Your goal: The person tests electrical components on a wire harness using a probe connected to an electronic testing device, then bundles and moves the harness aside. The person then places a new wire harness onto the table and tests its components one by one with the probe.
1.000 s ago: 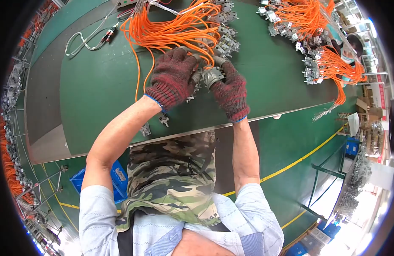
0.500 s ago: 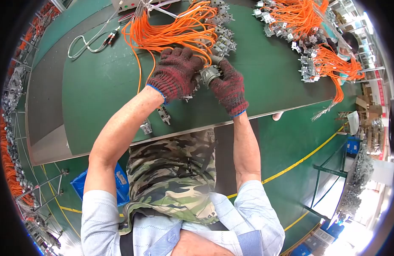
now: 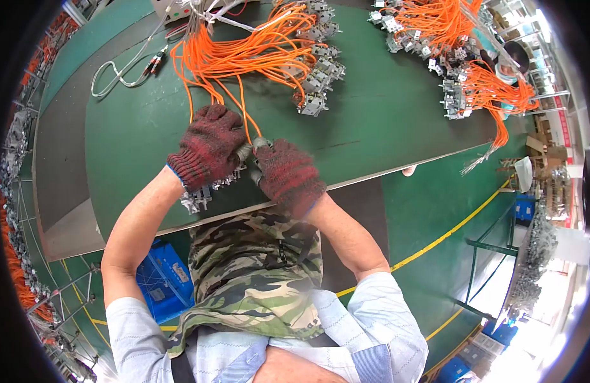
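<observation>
My left hand (image 3: 209,147), in a dark red knitted glove, is curled over orange cables (image 3: 216,92) near the table's front edge. Several grey metal end pieces (image 3: 196,199) lie below and beside it; what its fingers press on is mostly hidden. My right hand (image 3: 290,175), gloved alike with grey wrapping on the fingertips, is closed at the lower end of another orange cable (image 3: 247,112). The end piece there is largely covered by the glove. Both cables come from a large orange bundle (image 3: 244,48) whose other metal end pieces (image 3: 320,76) sit in a row to the right.
The green table (image 3: 365,121) ends in a metal edge before my body. More orange cable bundles (image 3: 499,89) lie at its right end. A looped grey lead (image 3: 119,76) lies at left, near a box (image 3: 173,7) at the back. A blue crate (image 3: 164,281) stands on the floor.
Both hands have moved left and toward me, carrying a cable end away from the row of end pieces. The cable now stretches down to my right hand. The two loose end pieces near the edge are partly covered.
</observation>
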Demonstrator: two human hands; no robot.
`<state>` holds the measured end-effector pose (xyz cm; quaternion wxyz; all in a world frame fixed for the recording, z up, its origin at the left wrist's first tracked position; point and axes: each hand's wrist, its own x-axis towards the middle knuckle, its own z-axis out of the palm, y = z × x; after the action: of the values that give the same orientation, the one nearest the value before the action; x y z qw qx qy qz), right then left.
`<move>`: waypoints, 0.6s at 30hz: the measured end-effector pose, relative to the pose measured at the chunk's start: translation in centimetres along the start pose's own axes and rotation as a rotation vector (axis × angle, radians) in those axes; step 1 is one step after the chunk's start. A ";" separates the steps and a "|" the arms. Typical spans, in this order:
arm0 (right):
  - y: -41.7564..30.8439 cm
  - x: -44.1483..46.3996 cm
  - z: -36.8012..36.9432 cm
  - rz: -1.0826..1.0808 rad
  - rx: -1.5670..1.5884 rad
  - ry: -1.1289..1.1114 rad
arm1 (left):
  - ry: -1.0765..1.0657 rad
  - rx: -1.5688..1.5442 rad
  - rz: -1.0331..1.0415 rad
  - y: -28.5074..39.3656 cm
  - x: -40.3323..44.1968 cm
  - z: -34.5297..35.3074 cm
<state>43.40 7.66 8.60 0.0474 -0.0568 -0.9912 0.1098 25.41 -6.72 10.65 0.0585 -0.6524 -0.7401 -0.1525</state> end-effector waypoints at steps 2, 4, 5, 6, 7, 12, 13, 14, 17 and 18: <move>0.3 0.6 -2.0 -0.014 -0.003 -0.060 | -0.106 -0.014 -0.023 -0.3 0.9 -0.4; 1.8 0.0 -5.5 0.054 0.427 -0.129 | -0.057 -0.045 -0.009 -0.5 1.3 -0.8; 3.3 -0.2 -5.2 0.045 0.470 0.069 | -0.073 -0.079 -0.080 -0.8 1.5 -0.9; 5.3 0.1 -4.6 0.032 0.509 0.271 | -0.088 -0.110 -0.152 -1.1 1.8 -1.2; 7.3 0.5 -4.8 -0.012 0.383 0.472 | -0.101 0.048 -0.250 -0.1 2.5 -2.2; 11.5 5.3 -2.9 0.176 0.077 0.421 | 0.152 -0.025 0.020 3.6 6.0 0.3; 11.7 5.8 -1.9 0.134 0.006 0.461 | 0.083 -0.001 0.072 4.2 6.0 1.6; 11.4 6.0 -1.6 0.166 0.073 0.495 | -0.196 0.047 0.046 4.6 5.7 2.5; 9.9 5.5 -1.7 0.208 0.086 0.524 | -0.174 -0.041 0.048 4.0 4.9 3.6; 8.9 5.3 -2.0 0.225 0.083 0.538 | -0.191 -0.032 0.048 4.0 4.7 3.4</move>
<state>39.28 17.42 9.02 0.2982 -0.1914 -0.9252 0.1356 29.02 -0.83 9.34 -0.0191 -0.6824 -0.7239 -0.0998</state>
